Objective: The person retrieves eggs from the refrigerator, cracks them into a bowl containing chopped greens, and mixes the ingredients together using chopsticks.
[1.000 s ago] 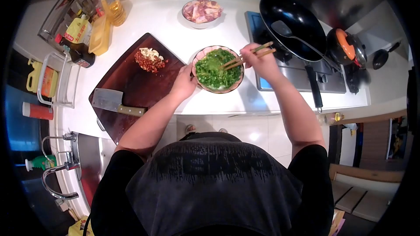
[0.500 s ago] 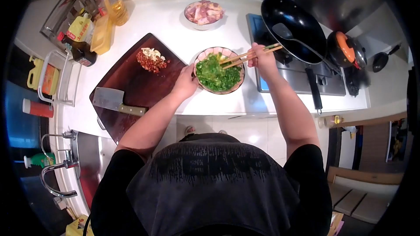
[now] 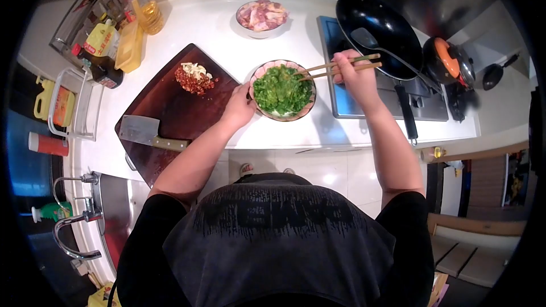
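Observation:
A bowl (image 3: 312, 102) with a pinkish scalloped rim holds chopped greens (image 3: 281, 92) in the middle of the counter. My left hand (image 3: 239, 106) grips the bowl's left edge, its thumb by the rim. Held in my right hand (image 3: 354, 74), a pair of wooden chopsticks (image 3: 325, 72) slants leftward, with the tips at the upper right part of the greens. To the left lies a dark cutting board (image 3: 165, 94). On it are a pile of chopped red chili (image 3: 196, 83) with pale sliced garlic (image 3: 197, 70), and a cleaver (image 3: 141, 129).
A bowl of raw meat (image 3: 263, 15) stands at the back. On the right, a black wok (image 3: 381, 34) with a spatula (image 3: 364, 38) sits on the stove (image 3: 341, 99). Bottles and a yellow container (image 3: 129, 47) stand back left; a sink (image 3: 116, 193) is front left.
My right hand and the chopsticks have moved to the right, the tips shifting toward the bowl's right side. The greens are heaped differently. My left hand stays at the bowl's edge.

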The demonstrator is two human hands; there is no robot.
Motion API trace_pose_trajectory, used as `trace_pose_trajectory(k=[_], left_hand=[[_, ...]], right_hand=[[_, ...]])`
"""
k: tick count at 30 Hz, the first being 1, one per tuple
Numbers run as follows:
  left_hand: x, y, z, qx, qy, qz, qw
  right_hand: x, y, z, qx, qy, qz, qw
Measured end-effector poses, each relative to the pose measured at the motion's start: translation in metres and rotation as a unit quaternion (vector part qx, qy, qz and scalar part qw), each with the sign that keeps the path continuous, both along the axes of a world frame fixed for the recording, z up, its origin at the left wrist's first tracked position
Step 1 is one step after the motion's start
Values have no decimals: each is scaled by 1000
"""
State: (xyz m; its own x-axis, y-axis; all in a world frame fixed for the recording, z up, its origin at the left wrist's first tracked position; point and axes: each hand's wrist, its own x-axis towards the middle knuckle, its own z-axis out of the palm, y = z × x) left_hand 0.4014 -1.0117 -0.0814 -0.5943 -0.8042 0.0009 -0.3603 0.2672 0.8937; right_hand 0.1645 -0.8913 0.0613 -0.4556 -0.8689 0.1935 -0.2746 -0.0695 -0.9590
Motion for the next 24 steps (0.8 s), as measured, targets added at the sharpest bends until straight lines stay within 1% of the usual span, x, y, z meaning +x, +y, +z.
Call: trace_pose_trajectory(k=[2,4,5,6,7,8,11,12,14,17,19,20,23,24], left_hand=[[0,-1,-6,4,14,-1,1000],[-1,1,-1,13,13,2,1000],[-1,2,1,18,13,4,1000],[-1,2,-1,19,11,1,1000],[-1,0,-5,19,10,-1,1000],[0,-1,-4,18,7,-2,1000],[3,0,-3,67,56,-21,996],[4,0,0,103,57,-25,993],[5,0,5,175,63,-33,982],[3,1,-1,171,67,-15,983],[0,-1,-18,105,47,-7,993],[1,-1,-18,71,37,-2,997],[-2,-2,-16,63,2,3,998],[-4,-2,-16,49,-1,6,999]], right_hand=[[-5,2,-2,9,32,-32,999],[-10,2,-29,32,46,-63,996],[-10,0,-52,32,-11,-71,997],[-2,-1,-60,28,-102,-100,989],[4,-3,-66,22,-192,-126,973],[9,-5,-62,32,-240,-132,961],[22,-5,-41,10,-203,-108,973],[27,-5,-32,13,-188,-107,976],[31,-9,-32,2,-182,-83,980],[43,-15,-42,17,-174,-45,984],[53,-14,-50,47,-179,-20,983],[53,-14,-49,73,-148,-22,986],[47,-11,-35,84,-13,-7,996],[43,-11,-30,54,9,1,998]])
